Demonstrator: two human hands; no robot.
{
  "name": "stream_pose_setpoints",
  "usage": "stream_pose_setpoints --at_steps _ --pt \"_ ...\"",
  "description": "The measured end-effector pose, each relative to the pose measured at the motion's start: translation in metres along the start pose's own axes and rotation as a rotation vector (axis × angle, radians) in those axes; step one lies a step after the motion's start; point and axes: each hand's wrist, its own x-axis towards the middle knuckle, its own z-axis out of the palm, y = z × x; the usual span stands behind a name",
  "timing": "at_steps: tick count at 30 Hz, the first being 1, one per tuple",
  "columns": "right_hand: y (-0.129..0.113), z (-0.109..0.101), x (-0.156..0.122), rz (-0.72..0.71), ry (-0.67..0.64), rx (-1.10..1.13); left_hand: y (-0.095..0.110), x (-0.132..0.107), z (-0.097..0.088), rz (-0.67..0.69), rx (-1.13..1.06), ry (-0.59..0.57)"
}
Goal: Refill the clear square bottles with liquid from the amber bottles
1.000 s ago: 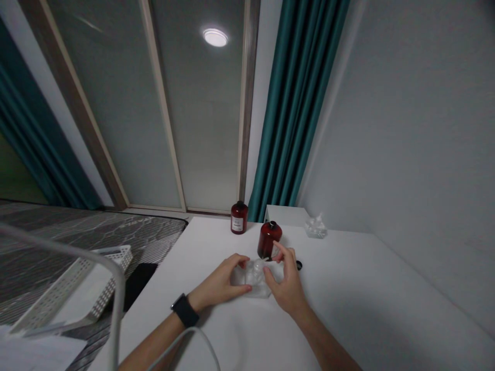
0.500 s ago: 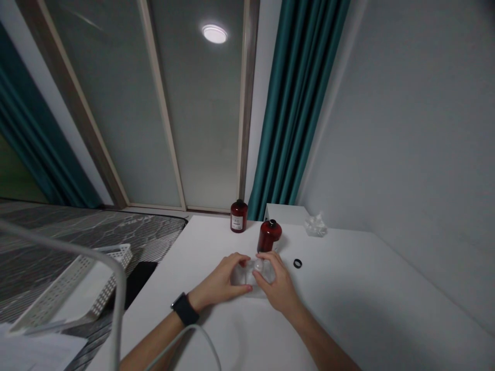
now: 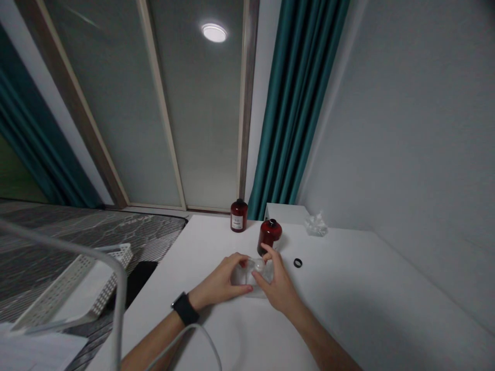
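Note:
A clear, see-through container (image 3: 240,276) rests on the white table, partly covered by my hands. My left hand (image 3: 222,278) grips it from the left, thumb along the near side and fingers curled over the far side. On its top sits a small round whitish cap (image 3: 259,265). My right hand (image 3: 279,283) is around this cap, with the thumb against its near side and another finger at its far side. The index finger is raised, close in front of a dark red bottle (image 3: 267,234). A black ring (image 3: 297,263) lies to the right of my right hand.
Another dark red bottle (image 3: 238,216) with a white label stands farther back. Crumpled clear plastic (image 3: 316,225) lies by a white box (image 3: 286,213) at the far edge. A white cable (image 3: 119,299) crosses the near left. Left of the table is a white basket (image 3: 42,304).
The index finger of my right hand has lifted off the cap and opened away toward the bottle. My left hand and the container have stayed in place.

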Motion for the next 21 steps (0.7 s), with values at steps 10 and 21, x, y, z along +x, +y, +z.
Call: stream_pose_setpoints --at_steps 10,21 --pt "-0.008 -0.008 0.0 -0.18 -0.022 -0.029 0.002 0.002 -0.001 -0.001 -0.015 -0.002" --pt "-0.014 -0.016 0.005 -0.299 0.156 -0.015 0.003 0.001 -0.001 -0.01 -0.004 -0.008"
